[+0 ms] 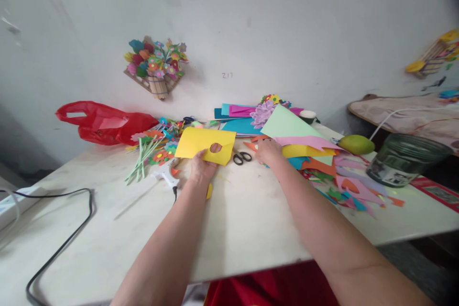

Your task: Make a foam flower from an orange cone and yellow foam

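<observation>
My left hand (203,167) grips a yellow craft sheet (191,143) by its near edge, thumb on top. The sheet has a round hole cut through it near the right side. My right hand (268,151) is closed at an orange scrap of craft sheet (251,146), beside the pile of coloured sheets; its fingertips are partly hidden. Between the two hands lie scissors (242,158) with black handles. A white glue gun (167,173) rests left of my left hand. A small yellow scrap (209,191) lies beside my left wrist.
Paper flowers (161,155) with green stems and a red plastic bag (107,126) are at left. A black cable (84,220) runs along the left side. At right are coloured scraps (355,191), a green fruit (356,144) and a glass jar (405,160).
</observation>
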The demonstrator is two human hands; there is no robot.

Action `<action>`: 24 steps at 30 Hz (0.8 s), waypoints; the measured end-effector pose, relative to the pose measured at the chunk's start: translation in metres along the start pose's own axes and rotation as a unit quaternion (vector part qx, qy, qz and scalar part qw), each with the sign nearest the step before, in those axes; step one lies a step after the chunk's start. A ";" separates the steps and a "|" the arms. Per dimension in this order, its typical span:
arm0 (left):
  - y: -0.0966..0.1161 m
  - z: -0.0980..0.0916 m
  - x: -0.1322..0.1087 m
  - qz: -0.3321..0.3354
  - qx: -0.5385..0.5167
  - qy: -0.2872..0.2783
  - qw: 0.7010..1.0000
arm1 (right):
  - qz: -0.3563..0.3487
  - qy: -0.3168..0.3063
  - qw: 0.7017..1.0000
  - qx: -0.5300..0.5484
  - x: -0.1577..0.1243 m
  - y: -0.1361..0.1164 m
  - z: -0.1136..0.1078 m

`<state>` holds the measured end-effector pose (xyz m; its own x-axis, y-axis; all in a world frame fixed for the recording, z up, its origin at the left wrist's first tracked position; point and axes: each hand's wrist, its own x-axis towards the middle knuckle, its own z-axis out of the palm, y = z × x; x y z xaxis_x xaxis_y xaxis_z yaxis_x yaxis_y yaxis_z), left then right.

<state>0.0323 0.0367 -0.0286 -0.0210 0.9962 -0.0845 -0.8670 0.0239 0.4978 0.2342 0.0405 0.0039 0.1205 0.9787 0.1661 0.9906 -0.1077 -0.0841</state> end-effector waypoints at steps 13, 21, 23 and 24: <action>-0.001 0.004 -0.008 -0.038 -0.011 -0.047 0.998 | -0.067 -0.031 0.710 0.700 0.005 -0.013 -0.012; -0.003 0.007 -0.007 -0.019 -0.010 0.001 1.000 | -0.051 -0.078 0.566 0.819 0.000 -0.063 -0.003; -0.004 0.006 -0.005 -0.010 -0.010 0.016 1.000 | -0.066 -0.052 0.555 0.828 0.001 -0.073 0.000; -0.005 0.005 -0.004 -0.007 -0.010 0.021 1.000 | -0.069 -0.034 0.546 0.834 0.002 -0.078 0.002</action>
<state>0.0389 0.0326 -0.0261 -0.0287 0.9914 -0.1276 -0.8769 0.0363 0.4794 0.1566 0.0511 0.0084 -0.0062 0.9679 0.2514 -0.4540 0.2213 -0.8631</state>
